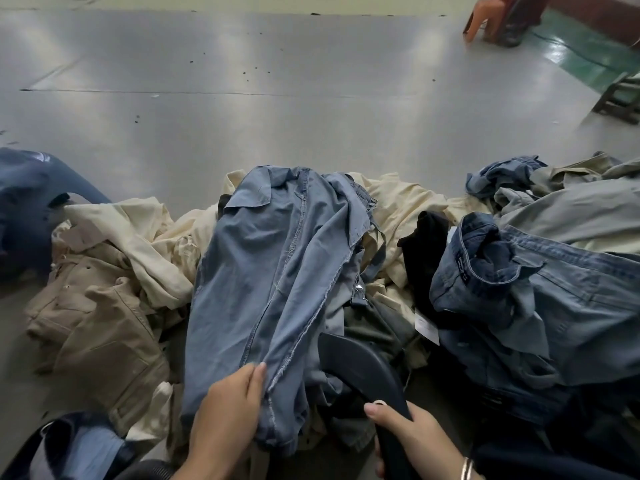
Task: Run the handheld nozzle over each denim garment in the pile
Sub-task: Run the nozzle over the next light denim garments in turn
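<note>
Jeans point(277, 271) lay at the centre of the pile point(398, 209), the left hand point(228, 407) pinching their hem at 6 o'clock and the right hand point(412, 434) gripping the nozzle point(360, 365) beside them, so most garments, at 3 and 9 o'clock, seemed left.

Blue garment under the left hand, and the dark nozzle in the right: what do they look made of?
The light blue garment looks like thin washed denim: matte, softly creased, with stitched seams and a frayed edge. The dark curved nozzle looks like hard moulded plastic with a dull sheen, though that is uncertain.
</note>
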Motion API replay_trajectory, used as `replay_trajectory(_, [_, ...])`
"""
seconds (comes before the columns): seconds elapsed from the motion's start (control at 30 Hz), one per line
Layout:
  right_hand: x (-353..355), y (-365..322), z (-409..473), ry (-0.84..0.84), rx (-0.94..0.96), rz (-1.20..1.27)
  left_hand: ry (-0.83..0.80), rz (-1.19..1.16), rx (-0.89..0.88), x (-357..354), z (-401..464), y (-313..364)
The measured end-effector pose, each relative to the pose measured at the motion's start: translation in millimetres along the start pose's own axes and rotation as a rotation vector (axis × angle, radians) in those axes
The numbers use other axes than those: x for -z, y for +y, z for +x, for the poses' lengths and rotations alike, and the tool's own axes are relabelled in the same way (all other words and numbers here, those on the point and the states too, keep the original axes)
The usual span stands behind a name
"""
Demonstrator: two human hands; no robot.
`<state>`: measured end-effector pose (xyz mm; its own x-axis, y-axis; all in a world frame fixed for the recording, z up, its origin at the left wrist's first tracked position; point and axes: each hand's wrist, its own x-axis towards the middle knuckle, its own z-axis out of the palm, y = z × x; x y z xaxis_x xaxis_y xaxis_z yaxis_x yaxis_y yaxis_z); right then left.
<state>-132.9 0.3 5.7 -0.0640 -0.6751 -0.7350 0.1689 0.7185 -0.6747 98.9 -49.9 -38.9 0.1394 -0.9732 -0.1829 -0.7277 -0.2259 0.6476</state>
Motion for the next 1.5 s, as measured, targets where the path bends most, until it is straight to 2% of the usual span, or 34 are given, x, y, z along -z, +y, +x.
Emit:
replay_trajectory(0.4, [-19,12,-9,-0.168,0.037,-0.039,-0.057,0.039,-0.021,-10,-9,15])
replay_trajectory(0.57, [-33,-2,8,-0.052,0.021,-0.005,-0.091,0.000,-0.036,-10,-15,24])
replay_trajectory(0.73, [-28,-38,44,0.108,0.095,0.086,-0.102,-0.043,-0.056,-8,-17,26])
replay_trajectory(0.93, [-5,-63,53,0.185,0.169,0.128,-0.053,-0.070,-0.027,0,-8,22])
replay_trajectory(1.03, [-4,-50,31,0.108,0.167,0.038,-0.008,-0.125,-0.015,6,-1,21])
replay_trajectory(1.2, [-13,-8,-22,-0.179,0.139,-0.265,0.037,-0.204,-0.032,8,1,21])
replay_trajectory(1.33, [-16,-2,-29,-0.216,0.104,-0.435,-0.002,-0.302,0.029,7,3,22])
replay_trajectory(1.5, [-24,-38,-12,-0.020,0.261,-0.151,-0.117,-0.344,0.030,5,7,25])
